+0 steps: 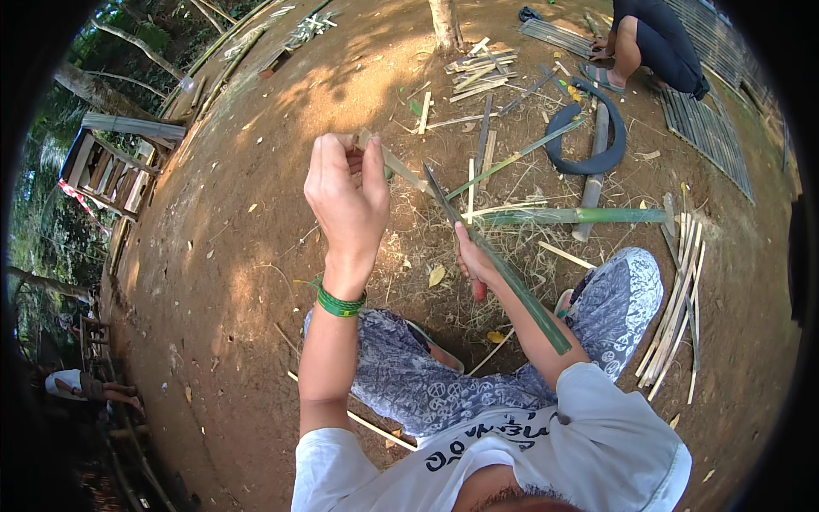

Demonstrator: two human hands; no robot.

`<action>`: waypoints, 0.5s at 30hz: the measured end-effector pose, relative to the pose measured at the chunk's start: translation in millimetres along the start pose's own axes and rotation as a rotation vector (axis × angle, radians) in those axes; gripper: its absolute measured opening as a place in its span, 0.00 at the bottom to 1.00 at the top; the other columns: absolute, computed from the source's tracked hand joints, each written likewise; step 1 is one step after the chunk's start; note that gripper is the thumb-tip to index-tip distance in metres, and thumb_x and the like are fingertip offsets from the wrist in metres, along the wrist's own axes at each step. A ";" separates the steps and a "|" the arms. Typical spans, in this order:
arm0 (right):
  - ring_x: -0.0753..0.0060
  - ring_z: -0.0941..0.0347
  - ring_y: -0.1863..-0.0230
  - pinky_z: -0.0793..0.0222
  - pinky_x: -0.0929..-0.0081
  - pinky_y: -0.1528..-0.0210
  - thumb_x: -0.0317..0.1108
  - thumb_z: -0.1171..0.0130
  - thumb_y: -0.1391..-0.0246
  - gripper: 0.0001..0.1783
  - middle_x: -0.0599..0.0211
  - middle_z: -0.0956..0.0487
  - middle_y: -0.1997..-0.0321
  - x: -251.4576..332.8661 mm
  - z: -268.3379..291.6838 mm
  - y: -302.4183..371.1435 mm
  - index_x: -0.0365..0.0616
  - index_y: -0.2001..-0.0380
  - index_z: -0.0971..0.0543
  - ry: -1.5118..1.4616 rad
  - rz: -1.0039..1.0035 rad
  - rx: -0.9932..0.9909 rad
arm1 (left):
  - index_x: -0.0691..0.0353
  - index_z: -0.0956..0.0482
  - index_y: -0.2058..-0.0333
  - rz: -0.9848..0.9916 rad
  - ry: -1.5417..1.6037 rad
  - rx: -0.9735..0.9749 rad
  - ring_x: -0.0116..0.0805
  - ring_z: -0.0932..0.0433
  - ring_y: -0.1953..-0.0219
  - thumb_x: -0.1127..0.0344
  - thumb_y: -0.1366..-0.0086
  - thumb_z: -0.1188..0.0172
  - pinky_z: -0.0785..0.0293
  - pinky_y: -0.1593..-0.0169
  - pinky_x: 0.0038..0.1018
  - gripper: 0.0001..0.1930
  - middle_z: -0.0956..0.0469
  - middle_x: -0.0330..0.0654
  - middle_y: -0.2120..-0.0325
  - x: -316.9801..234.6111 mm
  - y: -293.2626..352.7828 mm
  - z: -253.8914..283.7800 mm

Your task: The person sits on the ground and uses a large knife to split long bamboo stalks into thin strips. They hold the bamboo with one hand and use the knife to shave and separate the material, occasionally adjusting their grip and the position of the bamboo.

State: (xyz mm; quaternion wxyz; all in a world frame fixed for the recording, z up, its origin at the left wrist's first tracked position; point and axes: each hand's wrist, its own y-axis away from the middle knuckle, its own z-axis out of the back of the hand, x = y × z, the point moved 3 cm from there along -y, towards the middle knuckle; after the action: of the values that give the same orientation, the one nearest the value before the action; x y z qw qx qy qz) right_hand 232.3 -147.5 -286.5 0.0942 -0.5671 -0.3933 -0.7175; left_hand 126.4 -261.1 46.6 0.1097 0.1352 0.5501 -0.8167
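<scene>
My raised left hand, a green band at its wrist, is closed, pinching the end of a pale bamboo strip between thumb and fingers. The strip slants down to the right toward a knife. My right hand is wrapped round this knife; its dark blade points up and away, and a red handle end shows below the fist. A green bamboo length runs from beside the blade over my right forearm. Whether it is one piece with the pale strip, I cannot tell.
A green bamboo pole lies ahead on a grey log, near a dark rubber ring. Split strips lie at right, more by a tree trunk. Another person squats at far right by slatted panels.
</scene>
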 end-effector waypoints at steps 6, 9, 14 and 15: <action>0.45 0.22 0.61 0.30 0.51 0.59 0.65 0.60 0.34 0.37 0.51 0.19 0.64 3.0 34.0 -5.7 0.39 0.55 0.20 0.399 -0.080 -0.074 | 0.68 0.29 0.71 0.047 -0.104 -0.046 0.31 0.22 0.78 0.73 0.38 0.33 0.25 0.73 0.25 0.11 0.25 0.44 0.79 31.7 -19.4 21.5; 0.39 0.30 0.37 0.34 0.52 0.37 0.68 0.63 0.35 0.42 0.38 0.27 0.38 -24.5 73.9 -45.6 0.41 0.37 0.29 0.514 0.011 -0.319 | 0.67 0.28 0.72 0.072 -0.088 -0.122 0.28 0.22 0.78 0.71 0.37 0.33 0.26 0.73 0.23 0.11 0.24 0.42 0.80 39.0 -31.8 32.4; 0.44 0.23 0.48 0.35 0.54 0.39 0.76 0.69 0.40 0.50 0.40 0.19 0.54 -72.2 160.3 -120.9 0.40 0.49 0.21 0.640 0.139 -0.751 | 0.68 0.25 0.68 0.087 0.075 -0.274 0.28 0.16 0.69 0.69 0.33 0.36 0.17 0.66 0.22 0.09 0.18 0.45 0.72 38.5 -68.2 75.5; 0.47 0.22 0.55 0.32 0.56 0.45 0.75 0.68 0.39 0.48 0.44 0.19 0.60 -72.4 163.1 -127.8 0.39 0.50 0.21 0.586 0.128 -0.695 | 0.68 0.26 0.68 0.073 0.081 -0.286 0.29 0.16 0.70 0.69 0.33 0.36 0.17 0.66 0.21 0.10 0.18 0.45 0.72 40.7 -72.6 90.9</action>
State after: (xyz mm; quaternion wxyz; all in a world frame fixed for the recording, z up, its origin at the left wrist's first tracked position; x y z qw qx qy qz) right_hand 303.2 25.4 -401.5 0.0497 -0.3614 -0.0503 -0.9297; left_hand 55.2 -319.8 128.3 0.1350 0.1711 0.6596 -0.7193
